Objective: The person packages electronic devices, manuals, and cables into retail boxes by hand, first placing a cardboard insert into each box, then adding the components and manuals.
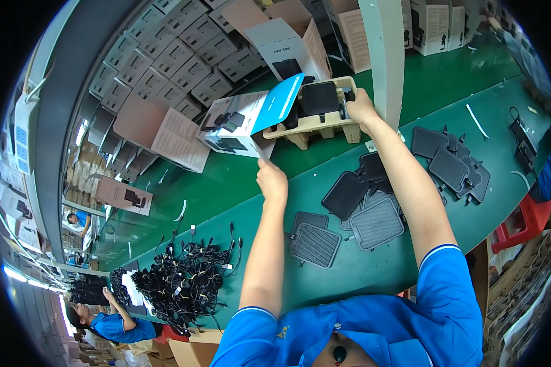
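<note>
The left hand [272, 181] is closed on the lower edge of a white printed cardboard carton [232, 137], which is tilted on its side with a bright blue flap [280, 103] standing out from its open end. The right hand [362, 110] grasps the right end of a tan moulded-pulp tray [327, 124], whose left end is at that opening, partly behind the flap; how far it reaches inside is hidden. A black, square-faced device with rounded corners [320, 98] sits in the tray. Carton and tray are held over the far part of the green worktop [361, 272]. Nearer the person, dark rectangular mesh-faced plates [378, 224] lie overlapping between the forearms, and a second heap of black flat plates [450, 169] lies to the right of the right forearm. A tangled pile of black cables [187, 281] lies at the left, and an open white carton [283, 49] stands behind the tray.
</note>
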`<state>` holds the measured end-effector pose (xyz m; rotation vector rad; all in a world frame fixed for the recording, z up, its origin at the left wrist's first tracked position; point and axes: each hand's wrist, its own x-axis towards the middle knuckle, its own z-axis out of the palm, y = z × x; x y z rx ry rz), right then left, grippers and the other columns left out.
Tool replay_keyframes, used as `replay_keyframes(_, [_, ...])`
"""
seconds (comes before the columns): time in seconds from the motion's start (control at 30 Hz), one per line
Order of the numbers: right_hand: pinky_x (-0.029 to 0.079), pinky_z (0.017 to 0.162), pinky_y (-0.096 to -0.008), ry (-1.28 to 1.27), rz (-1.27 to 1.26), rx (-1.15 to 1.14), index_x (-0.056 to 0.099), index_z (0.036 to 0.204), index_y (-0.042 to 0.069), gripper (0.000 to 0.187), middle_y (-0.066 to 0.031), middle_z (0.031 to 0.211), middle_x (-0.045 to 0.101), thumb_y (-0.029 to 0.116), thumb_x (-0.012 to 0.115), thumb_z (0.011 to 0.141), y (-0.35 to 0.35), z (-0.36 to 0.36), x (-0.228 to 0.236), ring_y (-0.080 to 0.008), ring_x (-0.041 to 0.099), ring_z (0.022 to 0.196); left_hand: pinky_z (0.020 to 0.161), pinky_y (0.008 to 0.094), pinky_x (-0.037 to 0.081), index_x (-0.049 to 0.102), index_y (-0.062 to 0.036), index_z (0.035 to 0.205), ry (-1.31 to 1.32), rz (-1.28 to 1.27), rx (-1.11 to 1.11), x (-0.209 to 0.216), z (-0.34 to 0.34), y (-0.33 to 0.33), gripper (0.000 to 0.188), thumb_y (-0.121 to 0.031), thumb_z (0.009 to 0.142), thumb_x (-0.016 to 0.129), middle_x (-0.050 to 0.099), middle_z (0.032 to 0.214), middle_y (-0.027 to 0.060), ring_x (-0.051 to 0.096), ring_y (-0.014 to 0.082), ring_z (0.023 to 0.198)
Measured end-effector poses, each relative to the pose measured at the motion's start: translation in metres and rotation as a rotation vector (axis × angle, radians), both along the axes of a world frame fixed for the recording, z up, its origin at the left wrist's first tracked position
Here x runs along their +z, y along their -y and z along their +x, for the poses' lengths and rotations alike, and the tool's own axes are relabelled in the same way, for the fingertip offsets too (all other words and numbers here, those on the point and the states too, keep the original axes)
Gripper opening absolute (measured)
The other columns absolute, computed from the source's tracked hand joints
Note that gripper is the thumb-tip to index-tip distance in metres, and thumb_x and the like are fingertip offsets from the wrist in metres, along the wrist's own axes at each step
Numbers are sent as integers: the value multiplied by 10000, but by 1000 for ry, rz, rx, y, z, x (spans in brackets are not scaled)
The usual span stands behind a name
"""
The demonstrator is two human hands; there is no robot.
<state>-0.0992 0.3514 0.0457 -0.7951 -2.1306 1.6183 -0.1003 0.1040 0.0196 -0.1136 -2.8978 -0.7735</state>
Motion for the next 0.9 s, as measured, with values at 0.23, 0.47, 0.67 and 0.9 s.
replay_keyframes(0.23, [418,850,-377,-58,-50,-39,384,1148,-70,390,-252,1082,501,16,426,770,22,13,3,-356,519,968,702,425,480,312,81,1240,184,248,-222,1,10,-2,459,-72,839,474,578,969,263,605,372,799])
replay_keyframes(0.47, [414,860,-382,-54,52,26,366,1190,-55,429,-253,1117,490,27,440,775,15,20,-5,-353,513,997,785,327,460,366,-39,1254,209,255,-482,32,36,39,472,-210,851,543,539,1133,163,562,250,974])
replay_keyframes(0.67, [420,861,-393,66,104,70,347,1224,-36,458,-264,1146,481,32,440,781,21,25,15,-372,508,1027,798,332,431,427,14,1198,-781,-267,-28,63,-61,163,471,-305,862,514,543,1053,173,545,275,922])
replay_keyframes(0.9, [462,789,-435,-88,267,243,333,1163,-66,424,-287,1023,527,93,478,798,8,27,0,-384,565,907,759,388,446,413,-19,1246,252,617,49,53,-85,168,588,-483,886,384,500,1168,170,528,274,961])
